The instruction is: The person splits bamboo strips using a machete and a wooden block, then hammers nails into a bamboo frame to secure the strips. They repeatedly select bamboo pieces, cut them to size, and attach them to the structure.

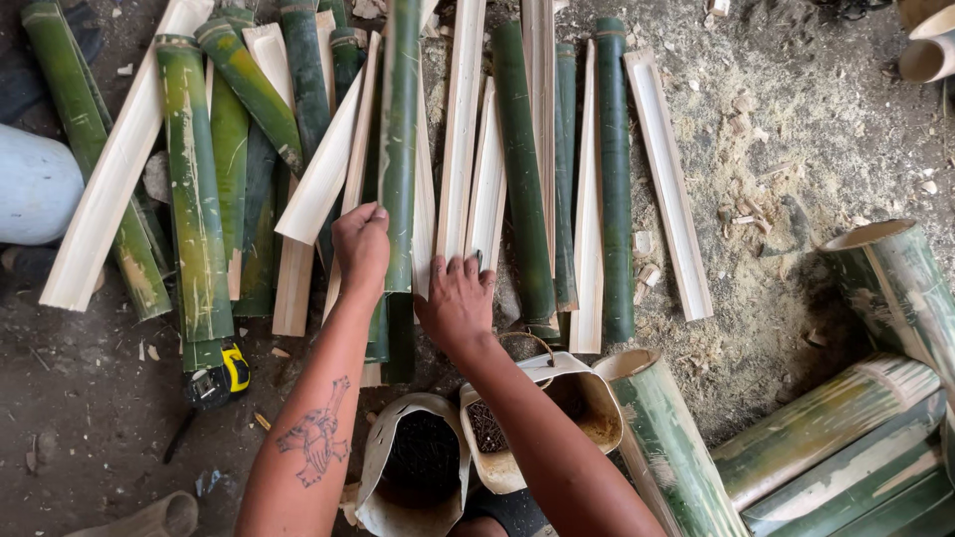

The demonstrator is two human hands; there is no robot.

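Below and left of the fingers a yellow-and-black tape measure (pixel 221 375) lies on the dirt floor (pixel 80 418). Just below them stand two cut plastic jugs (pixel 542 413) holding dark bits, and whole bamboo sections (pixel 846 438) are stacked lower right. Wood shavings (pixel 746 214) litter the ground well to their right, and a pale blue container (pixel 35 184) sits far left.

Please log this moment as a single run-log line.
left hand: gripping green bamboo slat | right hand: on pale split slat | tape measure: on ground, left | cut containers: below hands
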